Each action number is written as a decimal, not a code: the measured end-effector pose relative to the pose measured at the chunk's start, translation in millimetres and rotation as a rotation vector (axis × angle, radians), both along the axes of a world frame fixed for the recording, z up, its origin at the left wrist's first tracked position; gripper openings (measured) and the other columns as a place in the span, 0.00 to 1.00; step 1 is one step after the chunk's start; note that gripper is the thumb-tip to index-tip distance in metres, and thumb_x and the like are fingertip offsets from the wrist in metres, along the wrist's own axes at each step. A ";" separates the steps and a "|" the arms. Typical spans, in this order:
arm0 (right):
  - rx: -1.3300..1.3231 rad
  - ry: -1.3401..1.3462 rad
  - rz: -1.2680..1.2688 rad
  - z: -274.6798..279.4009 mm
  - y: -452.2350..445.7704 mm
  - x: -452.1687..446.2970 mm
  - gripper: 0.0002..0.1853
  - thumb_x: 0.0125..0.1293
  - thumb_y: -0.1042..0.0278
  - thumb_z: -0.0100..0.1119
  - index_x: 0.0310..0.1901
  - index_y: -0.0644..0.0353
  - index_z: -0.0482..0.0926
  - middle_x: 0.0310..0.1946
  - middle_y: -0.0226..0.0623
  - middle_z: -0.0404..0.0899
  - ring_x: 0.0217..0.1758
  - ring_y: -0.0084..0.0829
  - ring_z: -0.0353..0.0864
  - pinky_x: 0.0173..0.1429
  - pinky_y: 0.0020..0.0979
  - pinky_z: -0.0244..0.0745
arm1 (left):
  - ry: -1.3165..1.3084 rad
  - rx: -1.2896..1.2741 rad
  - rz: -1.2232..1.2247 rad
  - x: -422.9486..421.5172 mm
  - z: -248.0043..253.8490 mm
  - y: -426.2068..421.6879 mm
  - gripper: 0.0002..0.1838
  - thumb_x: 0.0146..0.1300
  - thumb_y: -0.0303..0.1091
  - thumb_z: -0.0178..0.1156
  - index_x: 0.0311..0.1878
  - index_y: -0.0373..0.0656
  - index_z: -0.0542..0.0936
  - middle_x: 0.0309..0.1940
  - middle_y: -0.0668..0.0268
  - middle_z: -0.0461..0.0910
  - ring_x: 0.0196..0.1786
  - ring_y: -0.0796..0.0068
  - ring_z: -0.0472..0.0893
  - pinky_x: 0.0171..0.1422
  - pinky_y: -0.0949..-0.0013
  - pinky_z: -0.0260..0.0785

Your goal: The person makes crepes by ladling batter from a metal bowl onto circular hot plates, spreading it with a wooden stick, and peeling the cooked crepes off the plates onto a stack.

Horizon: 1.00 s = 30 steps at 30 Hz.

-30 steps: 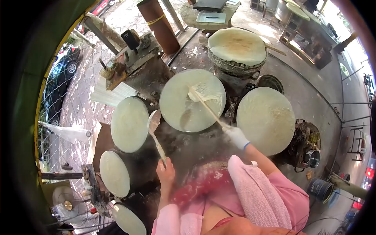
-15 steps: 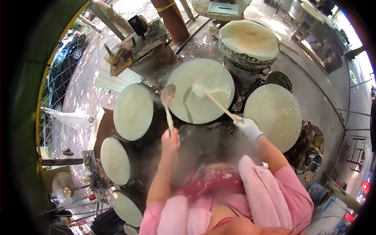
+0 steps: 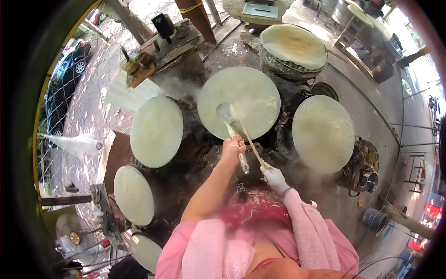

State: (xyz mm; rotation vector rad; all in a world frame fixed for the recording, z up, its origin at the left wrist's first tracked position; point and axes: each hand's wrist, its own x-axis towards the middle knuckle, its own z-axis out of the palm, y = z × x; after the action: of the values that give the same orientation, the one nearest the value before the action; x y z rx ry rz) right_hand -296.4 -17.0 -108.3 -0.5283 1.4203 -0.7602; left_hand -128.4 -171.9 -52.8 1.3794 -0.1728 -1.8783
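My left hand (image 3: 233, 148), bare, is closed round the handle of a ladle (image 3: 224, 111), whose bowl is over the large round pale surface (image 3: 239, 88) in the middle. In my right hand (image 3: 275, 179), which wears a white glove, is a thin wooden stick (image 3: 251, 143); its far end lies over the same surface, close beside the ladle bowl. Steam blurs the place where the two tools meet. Right in front of my body is a red basin (image 3: 253, 209), partly hidden by steam and my arms.
More pale discs stand at the left (image 3: 156, 132), lower left (image 3: 134, 195) and right (image 3: 323, 134). A browned flat sheet (image 3: 294, 46) tops a round vessel at the back. A wire fence (image 3: 88, 107) runs along the left; a dark bucket (image 3: 374, 220) stands lower right.
The ladle has swung from the left edge to over the middle surface. My right hand has drawn back towards my body with the stick, whose end has left the whitish patch it was spreading.
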 end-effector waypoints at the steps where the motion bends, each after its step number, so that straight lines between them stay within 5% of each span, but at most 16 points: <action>1: -0.032 0.060 -0.029 14.8 -2.9 -3.7 0.23 0.70 0.58 0.63 0.65 0.54 0.77 0.32 0.22 0.78 0.28 0.14 0.71 0.33 0.22 0.70 | -0.005 0.048 0.014 -1.6 2.1 3.3 0.10 0.74 0.31 0.49 0.34 0.39 0.67 0.21 0.71 0.65 0.15 0.81 0.62 0.19 0.74 0.54; 4: -0.217 0.171 -0.028 -2.6 -18.3 -26.1 0.23 0.71 0.59 0.60 0.66 0.55 0.76 0.27 0.18 0.75 0.25 0.12 0.68 0.28 0.19 0.65 | 0.102 0.043 0.148 -5.8 -5.9 6.4 0.10 0.76 0.29 0.47 0.35 0.37 0.67 0.24 0.67 0.66 0.20 0.79 0.61 0.20 0.75 0.55; 8: 0.054 -0.161 0.110 -18.2 -16.2 -8.1 0.21 0.74 0.56 0.54 0.66 0.49 0.75 0.19 0.20 0.69 0.15 0.13 0.61 0.18 0.20 0.56 | 0.421 0.118 0.322 -17.0 1.0 7.2 0.09 0.77 0.30 0.46 0.37 0.39 0.65 0.25 0.67 0.65 0.21 0.79 0.62 0.22 0.75 0.58; 10: 0.155 -0.175 0.166 17.4 -22.4 0.1 0.21 0.74 0.55 0.54 0.66 0.47 0.75 0.18 0.22 0.69 0.13 0.14 0.61 0.17 0.20 0.55 | 0.616 0.087 0.398 -6.3 -3.5 16.6 0.10 0.76 0.32 0.47 0.36 0.40 0.65 0.24 0.69 0.65 0.20 0.81 0.63 0.23 0.76 0.59; 15: -0.081 -0.242 0.288 41.9 -62.5 2.5 0.22 0.73 0.56 0.57 0.66 0.48 0.75 0.18 0.20 0.67 0.13 0.14 0.60 0.17 0.19 0.55 | 0.909 -0.291 0.362 91.4 17.8 57.4 0.13 0.77 0.35 0.47 0.44 0.33 0.74 0.22 0.76 0.66 0.13 0.89 0.61 0.24 0.76 0.52; 19: -0.231 -0.047 0.492 75.4 -119.1 62.2 0.25 0.71 0.56 0.60 0.68 0.48 0.73 0.22 0.21 0.72 0.21 0.13 0.65 0.25 0.19 0.62 | 0.333 -0.318 0.409 160.0 80.4 60.9 0.13 0.76 0.39 0.51 0.45 0.37 0.74 0.21 0.78 0.66 0.13 0.89 0.61 0.23 0.76 0.52; 23: -0.451 0.192 0.610 62.7 -166.1 144.7 0.28 0.70 0.53 0.60 0.70 0.47 0.71 0.31 0.27 0.82 0.29 0.16 0.72 0.37 0.22 0.71 | 0.042 -0.410 0.416 235.3 75.7 27.1 0.11 0.75 0.37 0.51 0.41 0.39 0.73 0.21 0.77 0.65 0.15 0.87 0.61 0.23 0.76 0.52; 25: -0.486 0.400 0.647 46.2 -176.3 184.6 0.29 0.69 0.47 0.59 0.70 0.43 0.69 0.49 0.39 0.85 0.46 0.32 0.85 0.53 0.33 0.75 | -0.063 -0.396 0.453 272.0 51.6 4.5 0.10 0.75 0.35 0.51 0.39 0.38 0.72 0.21 0.74 0.65 0.16 0.85 0.61 0.22 0.76 0.52; 30: -0.481 0.731 0.843 15.2 -160.7 227.0 0.30 0.68 0.43 0.57 0.70 0.36 0.68 0.41 0.52 0.83 0.42 0.50 0.84 0.46 0.43 0.77 | -0.146 -0.194 0.592 322.2 -24.0 -9.9 0.11 0.75 0.33 0.48 0.34 0.39 0.69 0.21 0.71 0.65 0.17 0.81 0.63 0.22 0.73 0.54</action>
State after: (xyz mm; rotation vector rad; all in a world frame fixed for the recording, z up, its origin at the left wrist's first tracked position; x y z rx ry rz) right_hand -69.4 -177.7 -93.0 -1.7787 1.4479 -0.1902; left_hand 193.8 -181.8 -76.8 1.2602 -0.0115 -1.2404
